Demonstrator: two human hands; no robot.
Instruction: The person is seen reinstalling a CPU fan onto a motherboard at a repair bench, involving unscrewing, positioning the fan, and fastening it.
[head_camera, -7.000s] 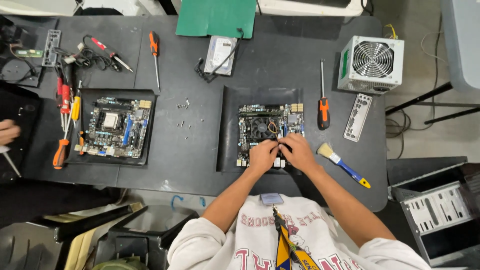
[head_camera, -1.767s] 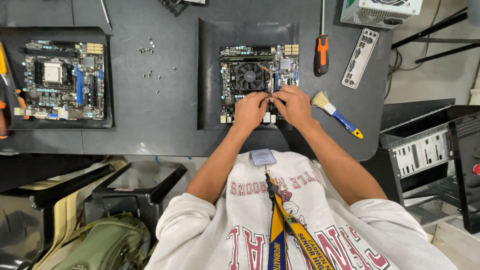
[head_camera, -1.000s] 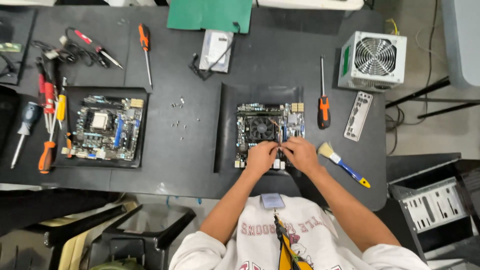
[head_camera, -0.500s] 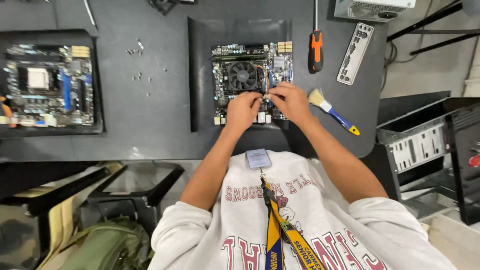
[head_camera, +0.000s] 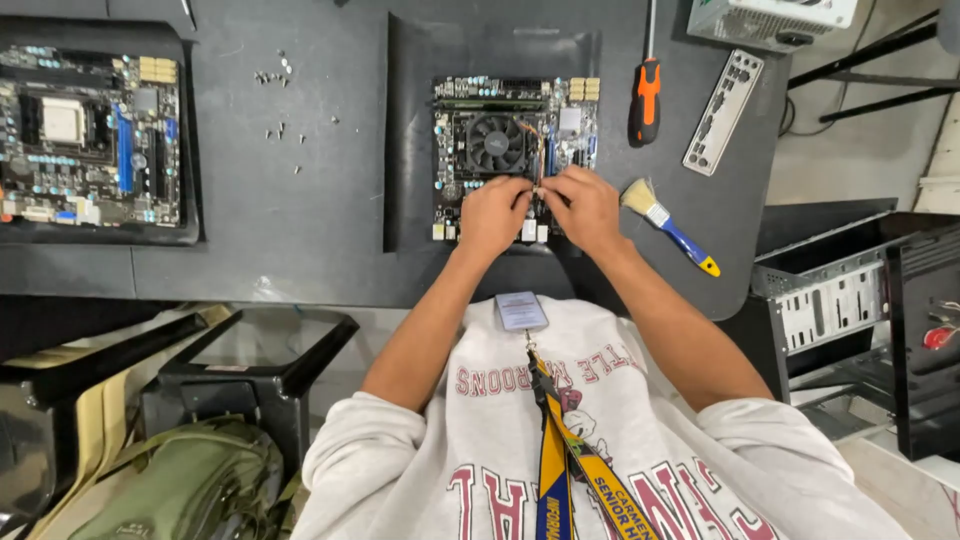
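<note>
- Dark bench (head_camera: 300, 220) fills the upper part of the view, with a stool and a green bag below it on the floor side.
- Far to the left of both hands, a second motherboard (head_camera: 90, 130) lies on its own black mat; between it and the hands, loose screws (head_camera: 280, 100) are scattered on the bare top.
- Left hand (head_camera: 493, 212) rests curled on the near edge of the motherboard (head_camera: 515, 150), fingertips pinched together at a small wire or connector just below the black cooler fan (head_camera: 497, 143); what exactly it pinches is too small to tell.
- Right hand (head_camera: 583, 205) sits touching the left one, likewise closed in a pinch at the same spot.
- Just right of the right hand lies a brush (head_camera: 668, 222) with a blue and yellow handle; above it are an orange-handled screwdriver (head_camera: 647, 95) and a silver port shield plate (head_camera: 723, 112).
- Risk, as I judge it: a hard tug could bend a header pin or tear the thin wires, since both hands crowd one tiny point.
- A wrist sliding on the board could press on nearby parts, and a sleeve sweep could send the screws off the bench.
</note>
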